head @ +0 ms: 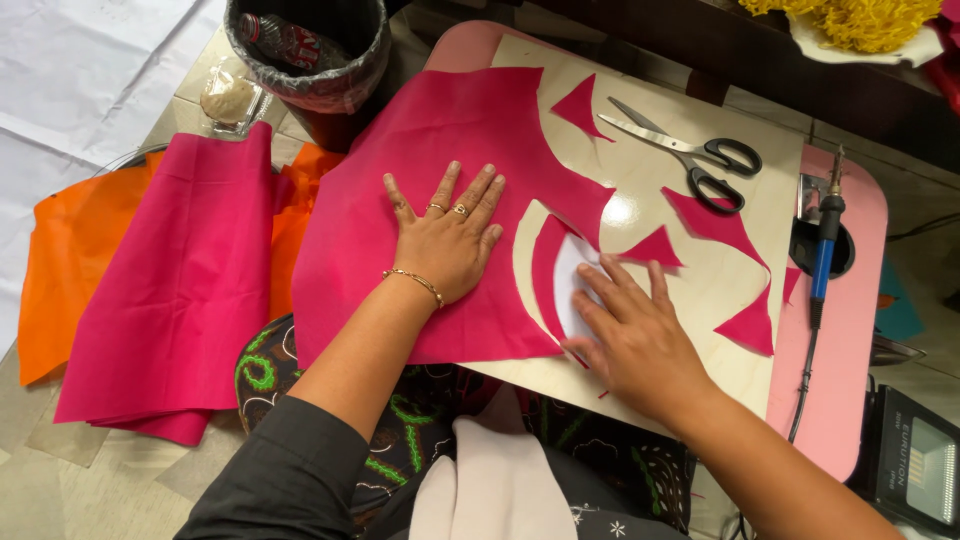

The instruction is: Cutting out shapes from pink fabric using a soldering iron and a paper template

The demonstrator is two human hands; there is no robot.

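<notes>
Right hand flat, fingers together on white template; left hand spread, pressing pink fabric.

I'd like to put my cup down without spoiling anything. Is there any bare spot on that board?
One bare patch of board lies between the scissors, the big pink cloth and the pink scraps. The board's top strip is also clear. It is crowded under the left hand and right hand.

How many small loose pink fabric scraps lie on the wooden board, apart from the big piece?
4: one left of the scissors, one mid-board, two at the right. The right hand may hide more.
</notes>
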